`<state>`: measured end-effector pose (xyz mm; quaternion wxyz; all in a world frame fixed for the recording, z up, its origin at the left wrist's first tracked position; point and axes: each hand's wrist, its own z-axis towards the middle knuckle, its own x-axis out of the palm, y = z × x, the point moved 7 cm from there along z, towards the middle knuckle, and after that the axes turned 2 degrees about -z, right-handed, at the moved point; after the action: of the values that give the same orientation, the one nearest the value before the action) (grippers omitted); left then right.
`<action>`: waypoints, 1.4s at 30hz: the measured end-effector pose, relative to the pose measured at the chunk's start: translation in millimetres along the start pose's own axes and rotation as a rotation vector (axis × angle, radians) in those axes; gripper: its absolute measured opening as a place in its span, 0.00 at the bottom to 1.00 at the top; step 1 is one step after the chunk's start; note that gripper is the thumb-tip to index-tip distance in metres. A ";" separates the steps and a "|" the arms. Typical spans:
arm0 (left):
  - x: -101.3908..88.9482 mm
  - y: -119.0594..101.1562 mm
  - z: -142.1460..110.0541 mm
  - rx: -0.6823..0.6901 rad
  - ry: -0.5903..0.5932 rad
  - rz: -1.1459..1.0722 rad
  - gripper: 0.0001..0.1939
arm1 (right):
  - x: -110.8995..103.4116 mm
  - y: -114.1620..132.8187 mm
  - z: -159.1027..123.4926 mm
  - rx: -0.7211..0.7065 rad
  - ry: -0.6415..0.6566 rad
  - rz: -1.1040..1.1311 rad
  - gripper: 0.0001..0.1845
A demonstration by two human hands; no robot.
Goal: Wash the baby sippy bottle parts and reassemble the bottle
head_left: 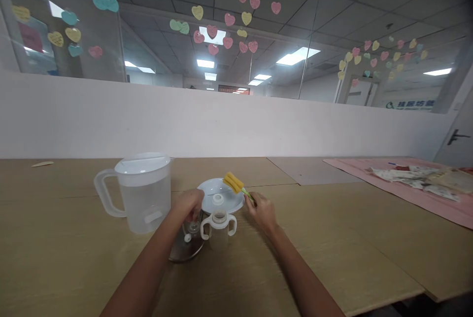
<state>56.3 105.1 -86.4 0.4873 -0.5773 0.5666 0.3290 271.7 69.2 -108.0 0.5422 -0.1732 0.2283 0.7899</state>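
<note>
My right hand (263,212) is closed around the thin green handle of a bottle brush (233,183), whose yellow sponge head is raised over a white plate (207,187). On that plate lies a small white bottle part (218,199). A clear bottle (219,240) with two white handles stands upright and uncapped between my hands. My left hand (190,204) reaches down over a round metal tray (184,254), fingers curled and pointing down. Just under them are a small clear piece (192,227) and a white knob-like piece (187,238); whether the fingers grip something is hidden.
Left of my left hand stands a translucent lidded pitcher (146,198). A pink cloth (364,174) with papers and packets covers the right end of the wooden table (314,248). Behind the table runs a low white wall (236,127) topped with glass bearing heart-shaped notes.
</note>
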 end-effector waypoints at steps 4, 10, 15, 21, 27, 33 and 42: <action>-11.9 -13.1 -10.3 0.049 -0.091 0.086 0.10 | 0.4 0.4 0.6 0.002 0.013 0.009 0.19; -31.3 -43.5 -17.8 0.230 -0.367 0.145 0.14 | 0.0 1.4 0.9 -0.001 0.017 0.011 0.18; -4.1 -52.7 2.3 0.317 -0.327 0.155 0.14 | 2.5 0.4 0.4 -0.002 0.023 -0.003 0.18; 9.0 -49.0 12.9 0.331 -0.301 0.175 0.12 | 0.7 2.1 0.9 -0.003 0.025 -0.010 0.19; 9.7 -42.0 21.5 0.278 -0.347 0.199 0.14 | 1.2 1.7 0.5 0.003 0.036 0.004 0.19; 3.6 -40.4 20.2 0.250 -0.374 0.193 0.13 | 0.5 1.9 0.8 -0.011 0.024 0.000 0.18; -73.6 -45.2 -49.2 0.307 -0.662 -0.043 0.17 | 7.0 5.4 -0.3 -0.006 0.087 0.038 0.18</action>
<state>81.5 78.4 6.0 0.7319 -0.3716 0.4087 0.3990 264.2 72.8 -111.0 0.5163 -0.2044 0.2525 0.7924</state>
